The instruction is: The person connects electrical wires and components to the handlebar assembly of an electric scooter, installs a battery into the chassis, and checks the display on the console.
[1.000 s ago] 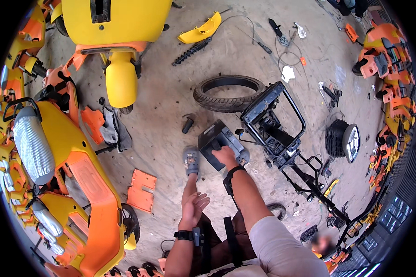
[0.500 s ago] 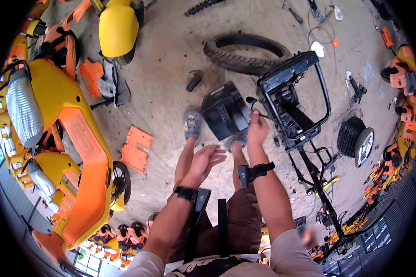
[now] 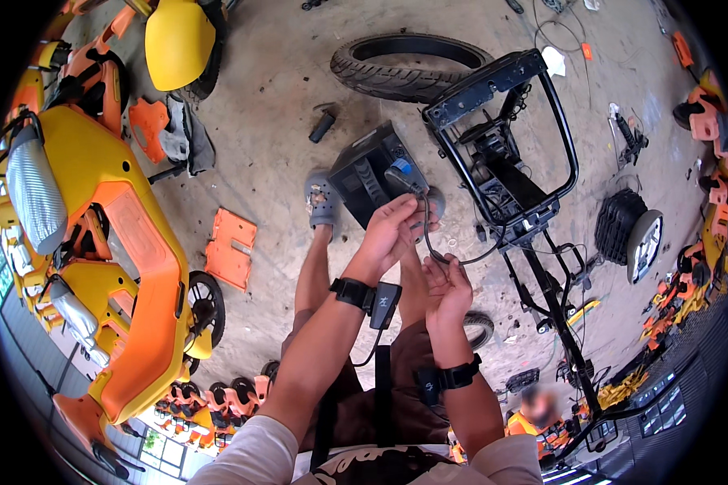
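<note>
Between my two hands runs a black cable (image 3: 426, 230), bending toward the black motorcycle frame (image 3: 534, 206) on the right. My left hand (image 3: 390, 233) is closed on it, just behind a black plug (image 3: 406, 179) with a blue tip. My right hand (image 3: 447, 295) is closed round the cable lower down, its fingers curled with the palm turned up. A black box like a battery pack (image 3: 360, 174) stands on the floor between my feet, beyond my left hand. The plug overlaps the box's right side in view; whether they touch, I cannot tell.
A loose tyre (image 3: 360, 69) lies behind the box and frame. On the left stands a yellow-and-orange scooter body (image 3: 141, 283), with an orange panel (image 3: 230, 249) on the floor beside it. A headlight (image 3: 643, 246) and a black ribbed part (image 3: 615, 226) lie right.
My left hand has moved up and right and taken hold of the cable near its plug. My right hand has come down toward me along the cable. The view has shifted slightly.
</note>
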`<state>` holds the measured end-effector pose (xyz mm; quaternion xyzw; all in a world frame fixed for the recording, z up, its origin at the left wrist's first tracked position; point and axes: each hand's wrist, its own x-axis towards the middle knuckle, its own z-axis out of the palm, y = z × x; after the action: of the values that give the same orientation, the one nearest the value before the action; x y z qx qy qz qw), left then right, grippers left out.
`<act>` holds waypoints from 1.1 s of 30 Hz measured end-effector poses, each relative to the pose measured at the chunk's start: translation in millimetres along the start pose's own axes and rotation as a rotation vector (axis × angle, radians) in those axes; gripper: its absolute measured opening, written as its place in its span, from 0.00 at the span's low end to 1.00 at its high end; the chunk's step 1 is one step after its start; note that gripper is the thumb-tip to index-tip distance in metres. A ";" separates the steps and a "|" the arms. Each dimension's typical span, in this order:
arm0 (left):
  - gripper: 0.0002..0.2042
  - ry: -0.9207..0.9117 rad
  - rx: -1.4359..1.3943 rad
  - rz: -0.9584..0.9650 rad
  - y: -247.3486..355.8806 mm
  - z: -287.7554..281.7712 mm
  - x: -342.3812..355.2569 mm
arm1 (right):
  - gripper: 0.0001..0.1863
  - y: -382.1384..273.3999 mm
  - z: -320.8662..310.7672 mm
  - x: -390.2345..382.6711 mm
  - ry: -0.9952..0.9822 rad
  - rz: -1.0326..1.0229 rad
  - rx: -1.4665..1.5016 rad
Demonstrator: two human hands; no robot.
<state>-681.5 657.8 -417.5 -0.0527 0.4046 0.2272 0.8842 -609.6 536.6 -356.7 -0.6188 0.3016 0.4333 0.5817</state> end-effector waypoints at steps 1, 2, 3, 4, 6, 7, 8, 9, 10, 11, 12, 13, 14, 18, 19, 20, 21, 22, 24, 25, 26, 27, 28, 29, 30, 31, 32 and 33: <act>0.16 -0.018 0.017 -0.008 -3.2 3.6 -5.2 | 0.11 1.5 -7.5 3.1 -0.017 0.028 0.038; 0.14 0.013 0.005 -0.015 -5.5 8.5 -9.8 | 0.12 3.0 -15.0 6.4 -0.009 0.036 0.018; 0.13 0.032 0.071 -0.006 -9.3 5.9 -13.6 | 0.12 6.7 -22.4 7.9 0.000 0.030 -0.014; 0.13 0.043 0.132 0.011 -10.7 6.2 -16.6 | 0.13 6.0 -22.6 7.5 0.004 0.017 -0.051; 0.10 0.133 0.267 0.053 -19.0 10.5 -20.6 | 0.13 -3.2 -28.5 3.4 -0.004 0.010 -0.168; 0.10 0.165 0.319 0.086 -20.0 15.6 -25.0 | 0.12 -8.2 -30.7 2.1 -0.008 -0.056 -0.265; 0.09 0.198 0.369 0.120 -20.6 19.6 -28.7 | 0.12 -14.2 -34.0 3.1 -0.013 -0.121 -0.364; 0.10 0.231 0.418 0.156 -21.1 23.2 -30.8 | 0.12 -19.9 -35.7 3.6 -0.019 -0.184 -0.464; 0.10 0.274 0.485 0.203 -20.9 28.2 -32.6 | 0.16 -27.1 -30.2 0.8 0.061 -0.325 -0.514; 0.10 0.295 0.563 0.212 -21.8 25.9 -31.7 | 0.20 -32.3 -20.8 -0.5 0.155 -0.548 -0.619; 0.10 0.318 0.641 0.222 -23.5 22.5 -30.2 | 0.20 -41.5 -13.0 -7.2 0.145 -0.727 -0.698; 0.10 0.344 0.717 0.236 -24.4 20.6 -28.0 | 0.20 -52.3 -0.1 -15.4 0.130 -0.907 -0.773; 0.10 0.365 0.793 0.268 -26.3 22.3 -25.1 | 0.20 -58.0 6.9 -17.5 -0.001 -1.020 -0.988; 0.10 0.415 1.200 0.416 -38.4 -1.0 4.5 | 0.25 -38.0 62.9 17.4 -0.208 -0.915 -1.362; 0.10 0.437 1.213 0.435 -39.2 -1.0 11.5 | 0.26 -31.4 71.2 34.2 -0.188 -0.919 -1.493; 0.10 0.464 1.228 0.454 -38.2 -2.1 16.8 | 0.28 -25.5 78.4 49.1 -0.171 -0.920 -1.621; 0.10 0.491 1.244 0.473 -37.1 -3.3 22.5 | 0.28 -21.7 84.2 62.8 -0.180 -0.945 -1.657; 0.11 0.509 1.224 0.480 -36.8 -8.4 29.0 | 0.28 -18.0 90.8 72.8 -0.188 -0.966 -1.695; 0.10 0.533 1.258 0.468 -35.7 -18.4 44.2 | 0.26 -11.9 102.5 91.4 -0.197 -0.990 -1.732; 0.10 0.546 1.273 0.460 -35.8 -23.5 50.9 | 0.25 -9.3 106.4 100.4 -0.201 -0.965 -1.755; 0.10 0.549 1.331 0.489 -36.2 -29.0 55.9 | 0.24 -7.9 109.5 108.9 -0.205 -0.939 -1.779; 0.10 0.543 1.327 0.513 -38.3 -33.3 59.8 | 0.23 -6.7 112.6 117.0 -0.209 -0.914 -1.803; 0.09 0.534 1.325 0.535 -39.5 -34.6 62.5 | 0.20 -6.5 116.0 123.7 -0.234 -0.831 -1.810; 0.09 0.525 1.322 0.557 -40.6 -35.8 64.9 | 0.20 -5.2 117.6 131.1 -0.250 -0.872 -1.839; 0.09 0.518 1.297 0.524 -42.0 -36.5 66.8 | 0.19 -3.6 119.3 138.0 -0.266 -0.914 -1.868; 0.08 0.501 1.274 0.468 -40.1 -35.4 64.1 | 0.19 -0.6 119.9 144.4 -0.283 -0.953 -1.896; 0.08 0.483 1.252 0.415 -37.9 -32.5 58.7 | 0.18 -0.8 125.0 145.2 -0.317 -0.858 -1.944; 0.08 0.466 1.229 0.364 -35.1 -30.2 52.3 | 0.18 3.1 127.6 148.0 -0.351 -0.908 -1.912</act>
<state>-657.0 636.9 -479.5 0.4807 0.6423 0.0839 0.5910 -570.5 680.8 -482.8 -0.8009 -0.5087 0.3158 -0.0024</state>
